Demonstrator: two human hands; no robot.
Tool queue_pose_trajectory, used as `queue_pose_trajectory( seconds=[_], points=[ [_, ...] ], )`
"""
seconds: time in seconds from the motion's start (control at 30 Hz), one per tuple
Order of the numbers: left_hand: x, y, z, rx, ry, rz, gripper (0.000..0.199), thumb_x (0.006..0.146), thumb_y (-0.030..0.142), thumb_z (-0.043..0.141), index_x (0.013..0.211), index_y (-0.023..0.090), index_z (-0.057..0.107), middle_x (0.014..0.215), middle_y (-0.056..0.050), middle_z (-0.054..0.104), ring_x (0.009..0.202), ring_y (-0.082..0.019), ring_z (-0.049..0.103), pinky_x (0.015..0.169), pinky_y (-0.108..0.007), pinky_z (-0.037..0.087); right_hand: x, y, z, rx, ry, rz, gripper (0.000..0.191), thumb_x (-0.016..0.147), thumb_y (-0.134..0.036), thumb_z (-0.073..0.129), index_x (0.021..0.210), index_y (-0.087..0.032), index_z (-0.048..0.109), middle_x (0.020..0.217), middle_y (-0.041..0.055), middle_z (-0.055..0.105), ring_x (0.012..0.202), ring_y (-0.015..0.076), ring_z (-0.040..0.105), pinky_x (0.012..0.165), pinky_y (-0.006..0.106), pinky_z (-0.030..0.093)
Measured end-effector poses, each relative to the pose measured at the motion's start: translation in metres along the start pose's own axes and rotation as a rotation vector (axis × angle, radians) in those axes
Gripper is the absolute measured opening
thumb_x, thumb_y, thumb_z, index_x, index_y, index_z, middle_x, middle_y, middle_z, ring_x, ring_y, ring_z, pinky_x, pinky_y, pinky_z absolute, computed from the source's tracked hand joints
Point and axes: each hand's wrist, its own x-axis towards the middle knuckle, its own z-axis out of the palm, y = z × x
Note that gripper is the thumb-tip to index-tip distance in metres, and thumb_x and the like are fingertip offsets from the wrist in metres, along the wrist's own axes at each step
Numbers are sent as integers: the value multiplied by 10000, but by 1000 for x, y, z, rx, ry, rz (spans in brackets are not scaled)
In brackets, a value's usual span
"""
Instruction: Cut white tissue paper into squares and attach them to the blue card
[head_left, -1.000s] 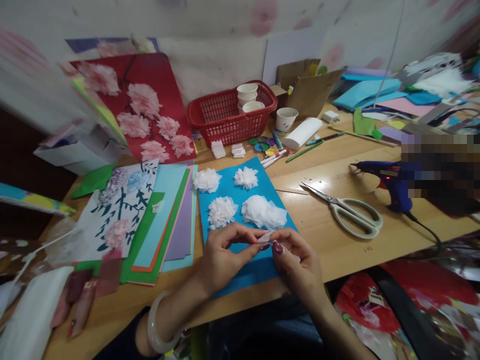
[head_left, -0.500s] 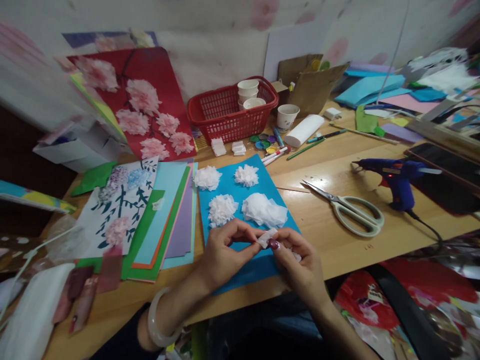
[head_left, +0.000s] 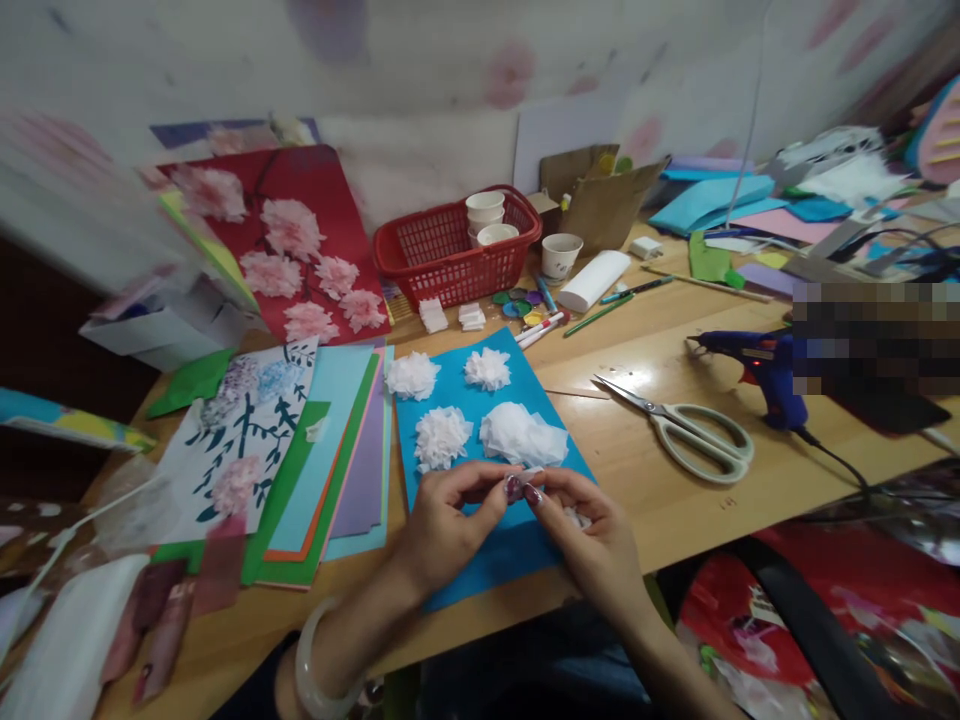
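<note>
Both my left hand (head_left: pixel 457 515) and my right hand (head_left: pixel 589 525) pinch a small piece of white tissue paper (head_left: pixel 534 471) between thumbs and fingertips, over the lower part of a blue sheet (head_left: pixel 517 535). Most of the piece is covered by the fingers. More white tissue paper (head_left: pixel 576 516) shows inside the curled fingers of my right hand. On the blue sheet, just beyond my hands, sit a ruffled white paper flower (head_left: pixel 442 437), a looser white tissue bunch (head_left: pixel 523 435), and two further flowers, a left one (head_left: pixel 412 376) and a right one (head_left: pixel 487 369).
Scissors (head_left: pixel 686 430) and a blue glue gun (head_left: pixel 772 370) with a lit red light lie to the right. A red basket (head_left: pixel 457 260) holding paper cups, folded white tissue stacks (head_left: pixel 433 315) and pens (head_left: pixel 540 330) stand behind. Coloured paper sheets (head_left: pixel 356 490) lie left.
The left thumb has shifted up beside the right thumb, so less of the tissue piece shows between the fingers. The view has tilted slightly upward.
</note>
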Motion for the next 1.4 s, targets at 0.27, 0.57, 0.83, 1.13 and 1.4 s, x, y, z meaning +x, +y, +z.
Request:
queue_pose_trajectory(
  seconds=[0.27,0.57,0.83,1.13,1.4],
  points=[
    [1,-1,-1,-19,90,-60,156,870,283,617,852,171,723,857,-67,791,785,-197,735,725,-272,580,-1,4,-1,21,-66,23,202,817,-410,669,804,-209,676,525,-63,418,473,114,337,473,245,300],
    [3,1,1,-95,70,-107,154,843,288,668,939,171,693,924,-73,793,833,-201,741,761,-279,575,1,-1,-1,-36,-107,26,231,827,-426,621,787,-199,639,558,-58,410,515,128,363,512,257,300],
    [2,-1,1,32,48,-58,184,856,328,657,836,170,751,835,-54,781,764,-187,708,697,-262,543,1,-1,1,-48,-121,6,230,813,-413,613,746,-193,619,557,-60,398,488,114,327,477,254,248],
    [5,-4,1,34,106,-68,202,874,352,621,808,171,682,741,-19,700,665,-146,623,614,-230,488,1,4,1,-48,-104,38,201,825,-380,579,745,-196,591,574,-53,420,476,104,323,449,247,240],
    [5,-6,0,-30,70,-92,258,851,388,657,1017,190,671,929,-46,656,675,-124,570,533,-202,456,3,6,-1,29,-106,26,181,837,-374,595,772,-205,592,581,-56,426,470,98,313,435,239,228]
  ],
)
